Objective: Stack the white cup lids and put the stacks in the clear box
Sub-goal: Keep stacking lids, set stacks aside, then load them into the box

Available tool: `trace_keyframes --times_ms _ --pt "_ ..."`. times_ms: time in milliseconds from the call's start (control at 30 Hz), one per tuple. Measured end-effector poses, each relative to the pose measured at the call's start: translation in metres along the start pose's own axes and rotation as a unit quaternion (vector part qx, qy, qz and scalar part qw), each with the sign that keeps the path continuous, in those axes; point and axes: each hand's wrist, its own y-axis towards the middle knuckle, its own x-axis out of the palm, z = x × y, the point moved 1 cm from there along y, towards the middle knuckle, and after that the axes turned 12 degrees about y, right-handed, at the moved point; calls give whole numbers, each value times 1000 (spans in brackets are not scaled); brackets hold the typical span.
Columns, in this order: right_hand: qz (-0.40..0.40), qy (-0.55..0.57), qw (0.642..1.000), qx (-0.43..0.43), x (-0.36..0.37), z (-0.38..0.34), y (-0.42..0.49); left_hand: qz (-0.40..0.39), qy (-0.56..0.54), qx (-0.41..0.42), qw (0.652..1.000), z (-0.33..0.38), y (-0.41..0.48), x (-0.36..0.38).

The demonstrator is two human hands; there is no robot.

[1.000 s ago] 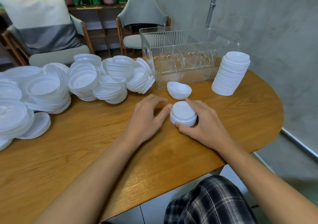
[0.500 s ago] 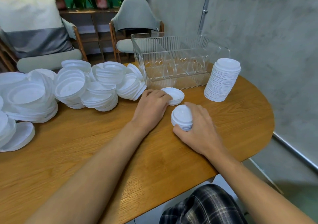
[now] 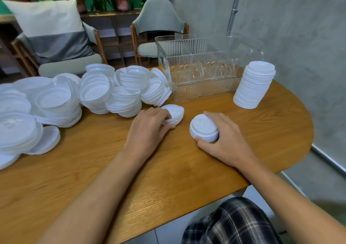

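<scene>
My right hand (image 3: 225, 140) grips a short stack of white lids (image 3: 203, 128) standing on the wooden table (image 3: 168, 178), thumb at its near side and fingers at its far side. My left hand (image 3: 149, 129) closes on a small upturned pile of lids (image 3: 175, 112) just left of it. A tall neat stack of lids (image 3: 254, 84) stands at the right, beside the clear box (image 3: 204, 65). The ribbed box has dividers and holds no lids. A big loose heap of lids (image 3: 89, 93) covers the table's left side.
The table's rounded right edge (image 3: 309, 131) lies just beyond the tall stack. Two chairs (image 3: 159, 30) and a shelf with plants stand behind the table. A grey wall is on the right. Bare wood lies in front of both hands.
My left hand left the short stack, moved up and left, and took hold of the upturned pile. My right hand stays on the short stack.
</scene>
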Motion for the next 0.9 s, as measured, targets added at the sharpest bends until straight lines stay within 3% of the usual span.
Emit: trace_keyframes --times_ms 100,267,400,667,900 --pt "-9 6 1000 -11 0 1 0 16 -127 -98 987 5 2 -9" --pt "-18 21 999 -28 -1 0 0 -13 -304 -228 925 17 6 -15" --pt "-25 36 998 -51 -2 0 2 -66 -336 -230 911 20 5 -11" --pt "-72 57 992 -84 -3 -6 -2 -71 -288 -190 936 27 2 -8" --pt "-71 54 990 -110 -1 1 -2 -109 -226 -99 963 37 -4 -3"
